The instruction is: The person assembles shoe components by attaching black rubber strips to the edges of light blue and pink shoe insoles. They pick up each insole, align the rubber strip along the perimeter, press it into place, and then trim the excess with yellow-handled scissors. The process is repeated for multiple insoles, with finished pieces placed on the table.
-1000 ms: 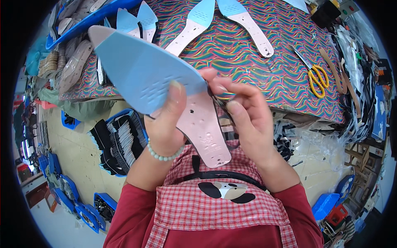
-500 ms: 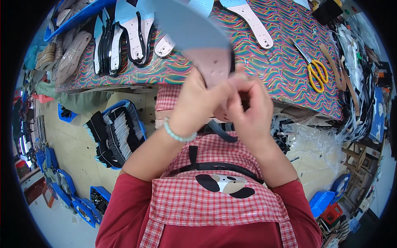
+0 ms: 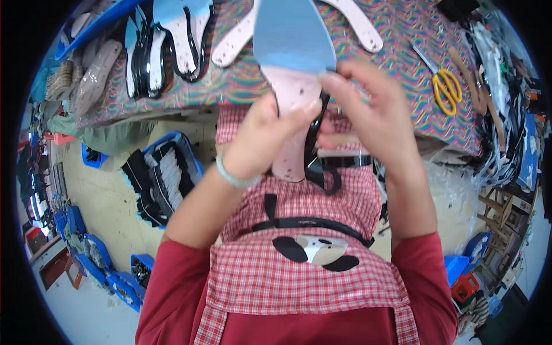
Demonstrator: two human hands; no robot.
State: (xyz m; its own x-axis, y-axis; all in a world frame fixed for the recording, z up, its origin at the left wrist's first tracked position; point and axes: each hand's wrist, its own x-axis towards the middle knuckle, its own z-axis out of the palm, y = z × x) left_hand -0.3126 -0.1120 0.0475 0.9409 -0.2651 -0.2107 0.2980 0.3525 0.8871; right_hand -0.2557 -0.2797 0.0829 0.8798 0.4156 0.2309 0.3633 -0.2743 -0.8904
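My left hand (image 3: pixel 259 135) is closed round the narrow part of a shoe insole (image 3: pixel 287 86), its thumb across the front. The insole stands upright, blue at its broad end and pale pink with small holes toward the heel. A black edging strip (image 3: pixel 313 138) runs down its right side, its loose end curling into a loop by the heel. My right hand (image 3: pixel 376 109), partly blurred, pinches the insole's right edge near where blue meets pink. Its lower fingers stand off beside the strip.
On the wavy-patterned table (image 3: pixel 397 98), several black-edged insoles (image 3: pixel 178 52) lie at the left. Yellow-handled scissors (image 3: pixel 445 92) and brown strips (image 3: pixel 468 75) are at the right. A blue basket (image 3: pixel 192 155) of dark and grey pieces stands on the floor at left.
The insole has come down and more upright, now showing its heel and blue end clearly. My right hand has moved right and up along its edge, away from my left hand.
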